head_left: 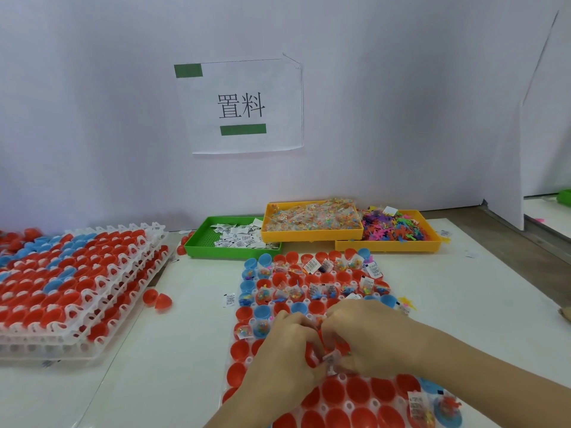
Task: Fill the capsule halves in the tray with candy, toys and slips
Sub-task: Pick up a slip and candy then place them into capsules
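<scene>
head | capsule tray (312,393) near table (173,350) front edge, red and blue halves, far rows filled | left hand (285,350) and right hand (367,338) meeting over tray middle, fingers curled, pinching small clear packet (332,358) together | slips bin (200,239), candy bin (312,220), toys bin (398,230) behind tray | stacked capsule trays (74,273) far left

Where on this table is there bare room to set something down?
Bare patches: between the stacked trays and the working tray, apart from one stray slip and two loose red halves; also right of the working tray, below the orange toy bin. Crowded: the back bins, and the tray middle under the left hand and right hand.
</scene>
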